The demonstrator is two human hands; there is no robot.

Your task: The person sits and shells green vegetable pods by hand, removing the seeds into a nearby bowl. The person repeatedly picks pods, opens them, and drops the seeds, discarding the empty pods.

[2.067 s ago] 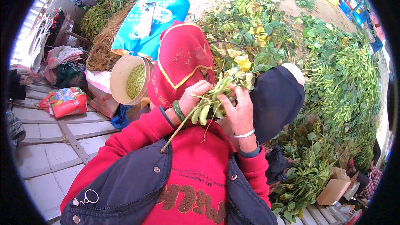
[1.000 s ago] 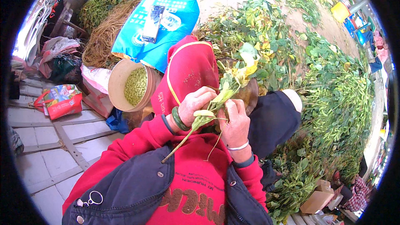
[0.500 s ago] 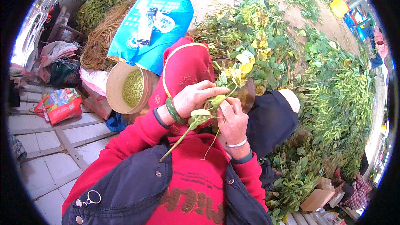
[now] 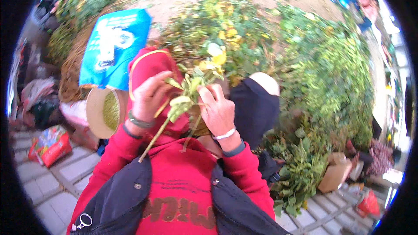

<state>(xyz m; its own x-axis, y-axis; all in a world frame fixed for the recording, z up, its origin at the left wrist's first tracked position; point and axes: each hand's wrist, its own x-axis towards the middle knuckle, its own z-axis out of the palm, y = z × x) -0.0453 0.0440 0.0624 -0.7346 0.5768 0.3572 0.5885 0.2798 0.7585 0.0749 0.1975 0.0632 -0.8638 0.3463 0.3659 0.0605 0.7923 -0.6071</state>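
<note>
A cut bean plant (image 4: pixel 191 89), with a pale green stalk, some yellow leaves and plump pods, lies between my hands above my red-clad lap. My right hand (image 4: pixel 217 111), a silver bangle at its wrist, is closed on the plant's stems from the right. At the left, my left hand (image 4: pixel 151 95), with a green bangle, has its fingers bent in at the plant's edge. Whatever they may pinch is lost in blur. The stalk's cut end slants down toward my dark vest (image 4: pixel 126 187). Part of a round container shows behind the plant.
Left of my knee stands a tan bucket (image 4: pixel 96 113) holding shelled green beans. A blue sack (image 4: pixel 130 30) with a phone on it lies beyond. Heaped bean plants (image 4: pixel 322 74) cover the ground ahead and right. A red bag (image 4: pixel 51 146) and a cardboard box (image 4: pixel 335 172) flank me.
The whole view has swung, so everything sits further left in it. My left hand has drawn away from my right hand, which keeps its hold on the plant.
</note>
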